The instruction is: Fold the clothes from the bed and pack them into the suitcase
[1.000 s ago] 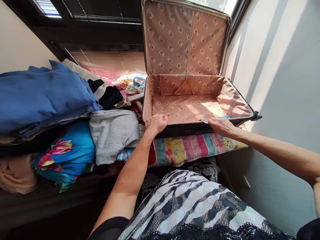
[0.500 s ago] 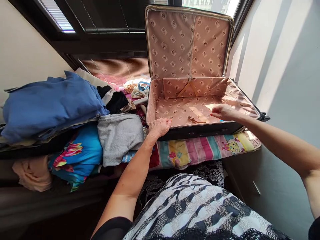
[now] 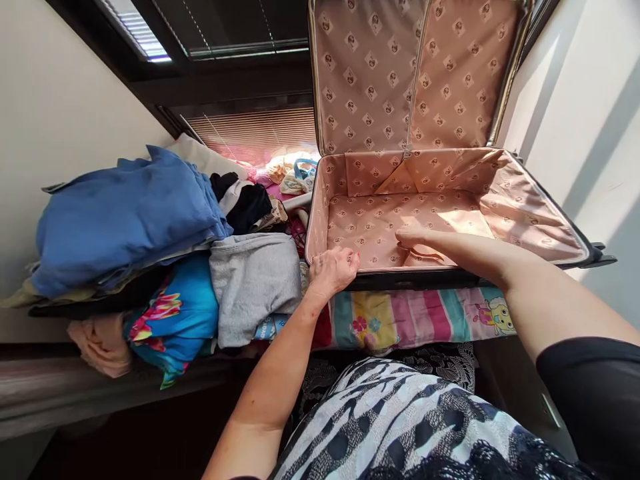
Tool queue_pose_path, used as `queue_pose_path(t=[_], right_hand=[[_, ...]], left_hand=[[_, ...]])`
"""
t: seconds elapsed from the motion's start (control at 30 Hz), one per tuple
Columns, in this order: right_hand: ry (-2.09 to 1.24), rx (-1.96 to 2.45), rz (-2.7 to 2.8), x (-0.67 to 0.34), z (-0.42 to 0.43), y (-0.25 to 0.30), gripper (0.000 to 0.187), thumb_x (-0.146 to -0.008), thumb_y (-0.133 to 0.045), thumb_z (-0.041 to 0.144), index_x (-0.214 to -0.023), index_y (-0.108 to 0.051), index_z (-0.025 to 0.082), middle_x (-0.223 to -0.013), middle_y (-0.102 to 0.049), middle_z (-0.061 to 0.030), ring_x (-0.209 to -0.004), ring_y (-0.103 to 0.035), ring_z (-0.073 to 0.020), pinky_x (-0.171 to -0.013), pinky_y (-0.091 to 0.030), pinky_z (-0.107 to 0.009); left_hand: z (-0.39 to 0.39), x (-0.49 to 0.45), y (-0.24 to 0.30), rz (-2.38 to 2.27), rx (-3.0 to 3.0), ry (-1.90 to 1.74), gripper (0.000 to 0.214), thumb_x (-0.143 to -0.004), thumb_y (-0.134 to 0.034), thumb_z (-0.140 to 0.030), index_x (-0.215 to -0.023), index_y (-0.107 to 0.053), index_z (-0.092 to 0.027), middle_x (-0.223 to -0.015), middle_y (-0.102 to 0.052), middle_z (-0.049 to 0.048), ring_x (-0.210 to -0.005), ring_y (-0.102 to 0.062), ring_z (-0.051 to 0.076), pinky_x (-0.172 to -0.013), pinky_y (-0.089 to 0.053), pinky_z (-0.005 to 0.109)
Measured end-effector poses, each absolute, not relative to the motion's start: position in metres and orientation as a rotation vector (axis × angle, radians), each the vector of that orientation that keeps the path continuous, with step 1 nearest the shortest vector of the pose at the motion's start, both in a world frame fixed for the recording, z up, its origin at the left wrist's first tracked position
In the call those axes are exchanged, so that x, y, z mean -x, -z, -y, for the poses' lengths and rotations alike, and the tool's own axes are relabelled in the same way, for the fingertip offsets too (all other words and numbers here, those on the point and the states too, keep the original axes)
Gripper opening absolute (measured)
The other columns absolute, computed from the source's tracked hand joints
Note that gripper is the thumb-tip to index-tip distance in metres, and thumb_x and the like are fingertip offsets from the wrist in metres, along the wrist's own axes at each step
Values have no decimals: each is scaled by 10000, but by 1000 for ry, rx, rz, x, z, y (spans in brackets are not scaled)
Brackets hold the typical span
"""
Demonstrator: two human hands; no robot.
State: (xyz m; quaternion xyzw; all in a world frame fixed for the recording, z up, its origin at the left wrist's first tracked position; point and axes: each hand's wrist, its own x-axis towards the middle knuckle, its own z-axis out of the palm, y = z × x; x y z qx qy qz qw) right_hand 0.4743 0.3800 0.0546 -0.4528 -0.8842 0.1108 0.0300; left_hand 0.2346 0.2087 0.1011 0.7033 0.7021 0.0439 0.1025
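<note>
An open suitcase [image 3: 525, 213] with pink patterned lining lies on a striped cartoon sheet [image 3: 400, 313], its lid standing upright against the window. My left hand [image 3: 333, 270] grips the near left corner of its rim, fingers curled over the edge. My right hand [image 3: 415, 239] reaches inside across the floor of the case, fingers stretched flat beside a tan strap [image 3: 425, 255] lying on the lining. Nothing else lies inside the case.
Left of the case is a heap of folded clothes: a blue piece [image 3: 125, 213] on top, a grey one [image 3: 255, 280], a turquoise floral one [image 3: 170, 317], black garments [image 3: 245, 200]. A white wall [image 3: 590, 120] runs close on the right. Blinds [image 3: 250, 133] cover the window behind.
My right hand left the case's front right rim and moved leftward inside, down to the strap on the floor. The left hand stayed on the rim corner. The view shifted closer.
</note>
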Motion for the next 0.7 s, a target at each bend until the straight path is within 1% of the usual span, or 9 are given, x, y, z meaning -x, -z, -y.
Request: queue_pose_path(t=[0.07, 0.13, 0.2, 0.23, 0.3, 0.4, 0.5, 0.6, 0.7], right_hand=[[-371, 1385, 2702, -479, -381, -61, 380, -1063, -670, 514, -1146, -718, 146, -1067, -718, -52, -914, -694, -171, -831, -605, -329], [-387, 1420, 2676, -491, -382, -76, 328, -1045, -685, 468, -960, -733, 155, -893, -708, -46, -807, -649, -152, -753, -535, -279], [-380, 1446, 2621, -513, -376, -96, 363, -1007, -691, 398, -724, -667, 172, -688, -621, -28, -685, -563, -138, -662, -428, -271], [-370, 1435, 2572, -527, -367, -105, 393, -987, -688, 372, -652, -619, 179, -631, -571, -23, -648, -522, -135, -637, -387, -279], [-350, 1356, 2443, -556, -337, -120, 424, -974, -674, 378, -612, -565, 185, -607, -519, -15, -619, -471, -133, -619, -358, -288], [-361, 1149, 2284, -591, -275, -119, 385, -1017, -633, 416, -702, -638, 193, -705, -584, -33, -665, -536, -151, -647, -430, -287], [-265, 990, 2203, -607, -227, -92, 269, -1059, -586, 344, -900, -761, 215, -876, -684, -61, -775, -647, -172, -702, -519, -288], [-29, 968, 2073, -609, -207, -60, 256, -1072, -560, 264, -1000, -804, 238, -943, -719, -71, -838, -687, -188, -729, -557, -300], [112, 969, 1951, -609, -202, -39, 260, -1069, -562, 206, -1047, -818, 249, -940, -733, -70, -844, -698, -189, -747, -580, -306]], left_hand=[[-209, -235, -101, -2077, -2078, -142, 419, -1094, -458, -473, -1221, -811, -287, -1246, -791, 73, -1127, -754, 279, -916, -540, 354], [-208, -233, -99, -2078, -2090, -170, 410, -1092, -467, -468, -1227, -809, -286, -1246, -790, 73, -1126, -756, 277, -915, -544, 353], [-207, -230, -98, -2070, -2095, -200, 397, -1089, -479, -454, -1220, -813, -282, -1243, -791, 72, -1123, -758, 279, -919, -552, 357], [-207, -228, -98, -2057, -2094, -219, 385, -1086, -489, -439, -1210, -816, -278, -1238, -793, 70, -1123, -759, 281, -923, -557, 362], [-209, -227, -100, -2004, -2106, -284, 349, -1073, -523, -388, -1192, -822, -252, -1225, -793, 77, -1118, -759, 280, -944, -566, 367], [-217, -246, -107, -1792, -2226, -491, 301, -1042, -584, -307, -1202, -815, -199, -1207, -784, 105, -1089, -759, 258, -990, -568, 358], [-230, -298, -113, -1317, -2392, -704, 293, -1031, -632, -287, -1261, -794, -202, -1203, -776, 99, -1058, -755, 225, -991, -577, 331], [-240, -357, -108, -909, -2469, -705, 260, -1029, -657, -265, -1242, -800, -222, -1130, -780, 81, -992, -754, 199, -943, -590, 302], [-245, -391, -91, -881, -2523, -662, 227, -1043, -621, -230, -1134, -829, -227, -1005, -770, 70, -902, -747, 195, -876, -594, 298]])
